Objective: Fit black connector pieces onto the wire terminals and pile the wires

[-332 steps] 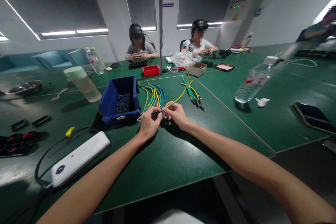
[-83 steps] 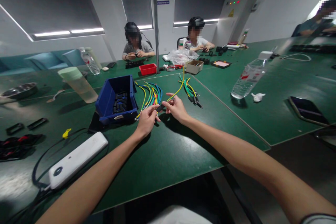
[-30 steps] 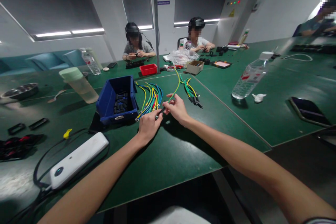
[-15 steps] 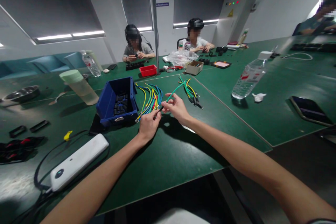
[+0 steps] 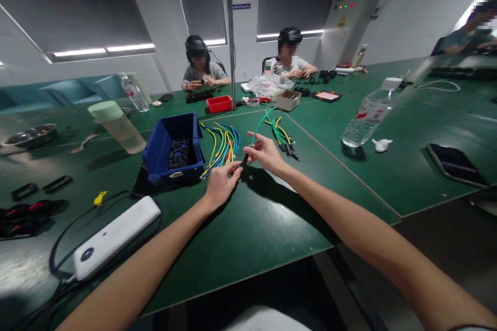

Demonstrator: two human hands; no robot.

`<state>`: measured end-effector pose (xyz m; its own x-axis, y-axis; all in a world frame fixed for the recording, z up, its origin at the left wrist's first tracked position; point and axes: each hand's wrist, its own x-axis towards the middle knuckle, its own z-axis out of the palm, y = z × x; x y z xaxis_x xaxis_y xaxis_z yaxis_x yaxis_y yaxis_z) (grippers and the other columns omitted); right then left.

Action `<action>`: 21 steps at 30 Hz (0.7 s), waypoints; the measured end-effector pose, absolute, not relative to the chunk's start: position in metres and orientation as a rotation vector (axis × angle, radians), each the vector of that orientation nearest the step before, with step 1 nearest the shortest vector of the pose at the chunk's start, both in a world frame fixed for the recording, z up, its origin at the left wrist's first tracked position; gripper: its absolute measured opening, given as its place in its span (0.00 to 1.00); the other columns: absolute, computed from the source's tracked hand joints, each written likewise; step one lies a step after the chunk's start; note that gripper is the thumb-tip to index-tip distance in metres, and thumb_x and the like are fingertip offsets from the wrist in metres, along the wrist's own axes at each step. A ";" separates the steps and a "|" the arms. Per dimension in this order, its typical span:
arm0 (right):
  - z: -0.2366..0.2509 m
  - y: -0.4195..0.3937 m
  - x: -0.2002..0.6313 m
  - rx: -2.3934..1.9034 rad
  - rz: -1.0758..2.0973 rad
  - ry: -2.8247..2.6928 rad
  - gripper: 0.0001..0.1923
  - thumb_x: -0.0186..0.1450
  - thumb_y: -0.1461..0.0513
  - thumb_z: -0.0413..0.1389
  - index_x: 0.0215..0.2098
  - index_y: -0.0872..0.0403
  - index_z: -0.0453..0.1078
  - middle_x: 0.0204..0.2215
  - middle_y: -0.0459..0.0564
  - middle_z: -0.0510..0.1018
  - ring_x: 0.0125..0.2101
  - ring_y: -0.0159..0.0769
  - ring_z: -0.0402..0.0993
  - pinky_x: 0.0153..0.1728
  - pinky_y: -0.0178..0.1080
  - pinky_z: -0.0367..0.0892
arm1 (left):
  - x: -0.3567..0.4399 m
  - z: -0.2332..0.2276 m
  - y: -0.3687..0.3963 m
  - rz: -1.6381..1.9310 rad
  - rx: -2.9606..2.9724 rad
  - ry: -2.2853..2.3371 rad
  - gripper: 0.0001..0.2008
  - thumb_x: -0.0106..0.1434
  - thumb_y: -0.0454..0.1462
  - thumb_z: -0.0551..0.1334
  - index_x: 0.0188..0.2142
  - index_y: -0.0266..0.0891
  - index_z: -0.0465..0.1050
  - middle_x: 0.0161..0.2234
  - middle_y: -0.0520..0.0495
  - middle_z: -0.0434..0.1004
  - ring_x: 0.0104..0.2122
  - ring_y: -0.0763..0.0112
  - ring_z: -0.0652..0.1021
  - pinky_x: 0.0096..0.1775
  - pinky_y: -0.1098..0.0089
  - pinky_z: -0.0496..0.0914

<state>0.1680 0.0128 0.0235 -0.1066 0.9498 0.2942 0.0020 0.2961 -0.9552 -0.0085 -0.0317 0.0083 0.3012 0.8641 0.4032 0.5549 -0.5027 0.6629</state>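
On the left of the green surface (image 5: pixel 240 232) a white power bank (image 5: pixel 112 238) lies with a dark cable looped round it. Further in stands a blue bin (image 5: pixel 173 147) with small dark parts inside, and just to its right a fanned bundle of wires (image 5: pixel 223 146) in yellow, green, blue and red lies flat.

The left hand (image 5: pixel 220 185) rests low beside the near end of that bundle, its thumb and forefinger drawn together toward the black tip of the green wire (image 5: pixel 258 126); whether they actually touch it cannot be told. The wire is thin, green along its length, with a short black sleeve at the lower end. The right hand (image 5: pixel 265 152) pinches it just above that sleeve between thumb and forefinger, the other fingers loosely spread. From the pinch the wire arcs up and away, toward a cardboard box (image 5: pixel 289 100).

Right of the hand lies a second, smaller bunch of wires (image 5: pixel 282 137) with black ends. Well apart to the right, a water bottle (image 5: pixel 368 113) leans and a dark phone (image 5: pixel 456 165) lies flat.
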 end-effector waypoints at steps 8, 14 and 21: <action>0.023 0.030 0.191 -1.120 0.894 -1.458 0.36 0.55 0.60 0.61 0.60 0.58 0.57 0.19 0.38 0.67 0.18 0.31 0.72 0.19 0.32 0.66 | -0.010 0.007 -0.035 0.963 2.562 1.582 0.14 0.63 0.37 0.55 0.46 0.39 0.72 0.43 0.43 0.78 0.43 0.61 0.76 0.46 0.63 0.68; 0.020 0.041 0.207 -1.206 0.840 -1.466 0.35 0.56 0.60 0.61 0.59 0.61 0.58 0.17 0.40 0.69 0.17 0.32 0.71 0.18 0.33 0.65 | -0.011 0.007 -0.035 0.794 2.745 1.624 0.15 0.63 0.37 0.54 0.47 0.37 0.71 0.53 0.39 0.70 0.50 0.55 0.71 0.49 0.58 0.65; 0.025 0.046 0.222 -1.345 0.731 -1.462 0.25 0.55 0.61 0.61 0.49 0.60 0.65 0.15 0.40 0.70 0.16 0.33 0.71 0.17 0.32 0.63 | -0.016 0.000 -0.028 0.706 2.756 1.649 0.15 0.64 0.38 0.52 0.46 0.37 0.71 0.50 0.39 0.73 0.49 0.56 0.72 0.51 0.58 0.65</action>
